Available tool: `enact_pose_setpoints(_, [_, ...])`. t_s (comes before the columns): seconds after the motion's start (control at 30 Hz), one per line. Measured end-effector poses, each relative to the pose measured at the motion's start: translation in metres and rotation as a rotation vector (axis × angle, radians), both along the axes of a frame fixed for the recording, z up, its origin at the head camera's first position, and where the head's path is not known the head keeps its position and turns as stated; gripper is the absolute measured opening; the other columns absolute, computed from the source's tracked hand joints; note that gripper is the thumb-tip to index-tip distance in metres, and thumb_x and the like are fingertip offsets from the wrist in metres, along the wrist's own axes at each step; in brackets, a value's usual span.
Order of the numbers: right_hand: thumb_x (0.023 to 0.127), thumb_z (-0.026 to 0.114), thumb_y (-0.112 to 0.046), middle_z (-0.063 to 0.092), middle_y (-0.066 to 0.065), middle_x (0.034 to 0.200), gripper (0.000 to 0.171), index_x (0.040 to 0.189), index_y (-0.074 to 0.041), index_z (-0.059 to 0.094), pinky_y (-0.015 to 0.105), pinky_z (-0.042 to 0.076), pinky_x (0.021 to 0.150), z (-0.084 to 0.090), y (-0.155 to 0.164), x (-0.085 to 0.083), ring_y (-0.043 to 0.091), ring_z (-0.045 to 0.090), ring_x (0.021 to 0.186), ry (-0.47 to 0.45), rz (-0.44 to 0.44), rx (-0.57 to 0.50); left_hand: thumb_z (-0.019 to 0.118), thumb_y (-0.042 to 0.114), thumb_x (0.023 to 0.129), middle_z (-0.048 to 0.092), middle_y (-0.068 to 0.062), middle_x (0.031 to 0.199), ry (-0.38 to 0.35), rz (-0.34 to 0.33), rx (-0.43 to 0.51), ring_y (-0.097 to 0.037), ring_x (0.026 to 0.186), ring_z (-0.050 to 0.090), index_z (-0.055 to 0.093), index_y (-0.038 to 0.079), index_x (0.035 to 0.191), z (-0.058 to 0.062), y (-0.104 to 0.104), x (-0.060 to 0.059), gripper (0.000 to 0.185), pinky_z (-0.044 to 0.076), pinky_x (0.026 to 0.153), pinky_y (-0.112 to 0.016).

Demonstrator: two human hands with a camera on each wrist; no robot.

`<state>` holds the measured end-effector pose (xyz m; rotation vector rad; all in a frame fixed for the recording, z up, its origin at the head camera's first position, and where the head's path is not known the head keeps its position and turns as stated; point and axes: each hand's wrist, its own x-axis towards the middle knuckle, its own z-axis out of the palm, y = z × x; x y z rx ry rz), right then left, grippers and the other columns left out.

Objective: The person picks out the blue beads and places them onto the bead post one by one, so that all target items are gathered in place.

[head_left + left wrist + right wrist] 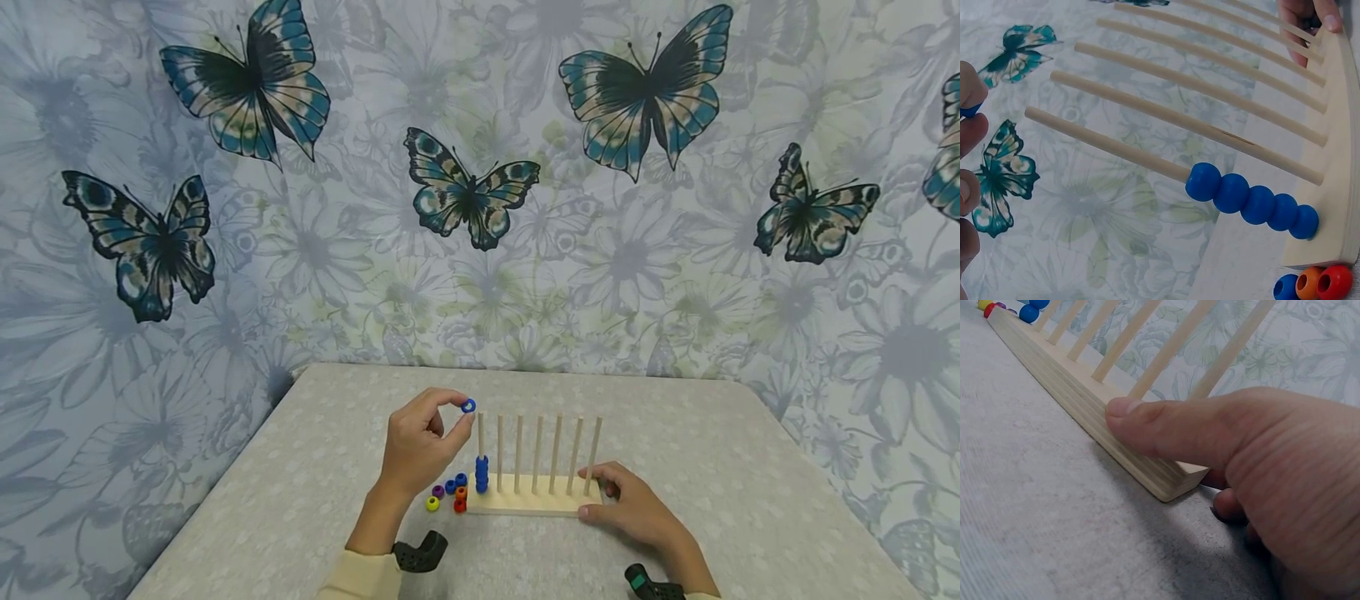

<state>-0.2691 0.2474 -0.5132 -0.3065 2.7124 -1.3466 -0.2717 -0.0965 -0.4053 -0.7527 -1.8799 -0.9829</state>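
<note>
My left hand pinches a blue bead between thumb and forefinger, beside the top of the leftmost peg. In the left wrist view only a sliver of that bead shows between the fingertips. Several blue beads are stacked on the lower part of this peg. The pegs stand in a row on a pale wooden base. At the base's right end my right hand grips it, thumb on the near edge and fingers behind.
Loose beads lie at the base's left end: two blue, a purple bead, a yellow bead, an orange bead and a red bead. A light patterned cloth covers the table. Behind it rises a butterfly-patterned wall.
</note>
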Motion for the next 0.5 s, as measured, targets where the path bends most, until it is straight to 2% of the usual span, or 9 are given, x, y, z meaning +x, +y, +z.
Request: enact_pose_setpoints(0.5, [0.077,0.086,-0.034,0.056,0.003,0.105,0.052,0.124,-0.024,0.067,0.026,0.037,0.075,0.0017,0.0006,0.0036,0.019,0.043,0.092,0.002,0.016,-0.042,0.08,0.011,0.082,0.072,0.003,0.089,-0.013,-0.006,-0.038,0.003,0.05,0.031,0.072,0.016,0.103,-0.0038,0.0043,-0.005,0.023,0.027,0.045,-0.01])
